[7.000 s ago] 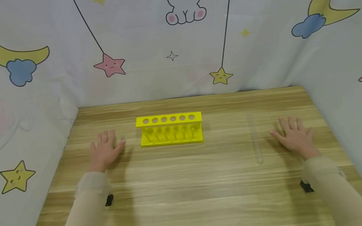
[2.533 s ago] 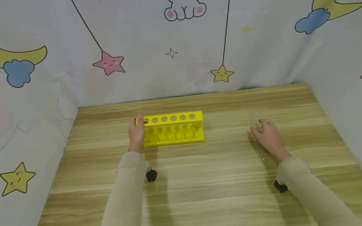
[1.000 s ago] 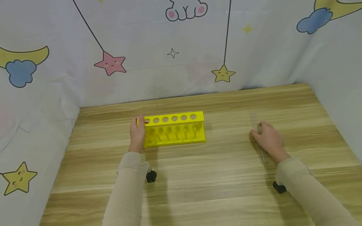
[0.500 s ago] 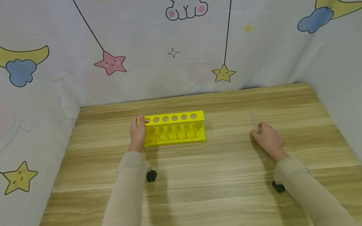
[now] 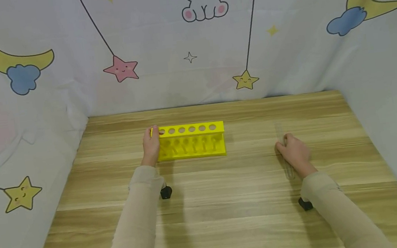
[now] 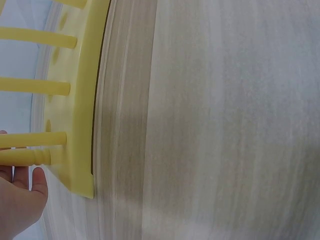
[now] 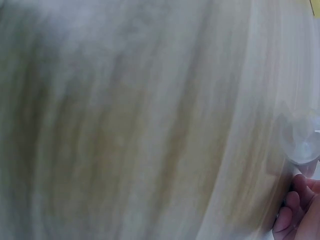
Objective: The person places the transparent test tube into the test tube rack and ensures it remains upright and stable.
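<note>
A yellow test tube rack (image 5: 194, 153) with a row of holes along its top stands upright at the back of the table, left of centre. My left hand (image 5: 150, 146) grips its left end, thumb over the top bar; in the left wrist view the fingers of this hand (image 6: 22, 205) curl round the rack's end post (image 6: 25, 157). To the right, my right hand (image 5: 295, 153) pinches a clear glass test tube (image 5: 289, 172) near its middle. The tube lies lengthwise, its rounded end toward me. In the right wrist view that rounded end (image 7: 301, 145) shows beside the curled fingers (image 7: 285, 218).
The wood-grain table (image 5: 223, 203) reaches back to a white cloth backdrop (image 5: 164, 87) printed with stars and moons. Cloth also hangs along the left and right sides. A small black device (image 5: 166, 192) sits at the left wrist, another black device (image 5: 305, 203) at the right.
Both hands lay spread on the table at first; the left moved right to grip the rack, the right moved left to the test tube. Over the last second hardly anything moved.
</note>
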A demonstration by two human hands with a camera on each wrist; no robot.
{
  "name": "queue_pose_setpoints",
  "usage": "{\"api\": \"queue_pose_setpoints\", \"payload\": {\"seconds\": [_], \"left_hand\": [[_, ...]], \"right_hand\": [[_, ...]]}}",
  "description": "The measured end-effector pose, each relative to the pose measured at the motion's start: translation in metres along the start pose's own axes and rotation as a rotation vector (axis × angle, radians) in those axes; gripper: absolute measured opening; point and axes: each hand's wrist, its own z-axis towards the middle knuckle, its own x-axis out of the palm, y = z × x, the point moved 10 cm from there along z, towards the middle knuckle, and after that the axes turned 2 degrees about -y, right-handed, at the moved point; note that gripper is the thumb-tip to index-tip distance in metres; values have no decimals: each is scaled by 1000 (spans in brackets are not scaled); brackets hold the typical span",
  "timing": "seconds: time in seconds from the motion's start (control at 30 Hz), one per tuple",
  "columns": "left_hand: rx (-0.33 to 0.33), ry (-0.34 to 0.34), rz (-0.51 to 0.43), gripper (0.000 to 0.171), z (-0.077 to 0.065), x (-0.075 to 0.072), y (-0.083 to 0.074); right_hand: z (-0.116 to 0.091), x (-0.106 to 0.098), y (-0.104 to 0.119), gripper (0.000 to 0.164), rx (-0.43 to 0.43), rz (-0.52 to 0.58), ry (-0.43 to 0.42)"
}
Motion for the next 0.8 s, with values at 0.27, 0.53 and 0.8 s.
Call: {"api": "queue_pose_setpoints", "payload": {"seconds": [0.27, 0.53, 0.8], "left_hand": [[-3, -7, -3, 47, -1, 0, -1], [-17, -10, -7, 50, -3, 0, 0], [-30, -10, 0, 51, -1, -1, 2]], "right_hand": [[-1, -4, 2, 53, -3, 6, -15], [-2, -6, 0, 50, -6, 19, -1], [-2, -16, 3, 47, -12, 50, -52]]}}
